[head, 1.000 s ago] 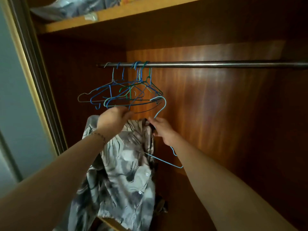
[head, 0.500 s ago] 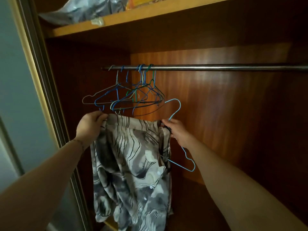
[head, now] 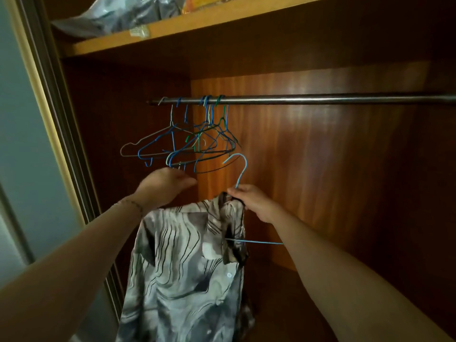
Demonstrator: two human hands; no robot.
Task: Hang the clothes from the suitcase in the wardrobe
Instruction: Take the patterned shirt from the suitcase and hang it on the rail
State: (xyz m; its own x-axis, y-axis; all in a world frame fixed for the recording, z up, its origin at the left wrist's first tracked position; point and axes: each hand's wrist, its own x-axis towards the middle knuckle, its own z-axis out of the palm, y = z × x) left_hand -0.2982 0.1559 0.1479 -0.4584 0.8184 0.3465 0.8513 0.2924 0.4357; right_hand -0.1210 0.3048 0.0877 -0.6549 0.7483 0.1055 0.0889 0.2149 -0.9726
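A grey-and-white patterned shirt [head: 187, 262] hangs on a light blue wire hanger [head: 240, 172] below the wardrobe rail [head: 320, 99]. My right hand [head: 251, 202] grips that hanger at its neck, by the shirt's collar, and its hook is well under the rail. My left hand [head: 165, 185] is off the shirt, fingers stretched out flat toward the right, just under the bunch of empty wire hangers [head: 187, 146] that hang at the rail's left end. The suitcase is out of view.
A wooden shelf [head: 172, 30] with plastic-wrapped bundles [head: 118, 16] runs above the rail. The sliding door frame [head: 56, 114] stands at the left. The rail to the right of the hangers is bare, with dark wooden panels behind.
My left hand let go of the shirt's left shoulder and moved up and right under the empty hangers. My right hand raised the hanger, so the shirt now hangs from it.
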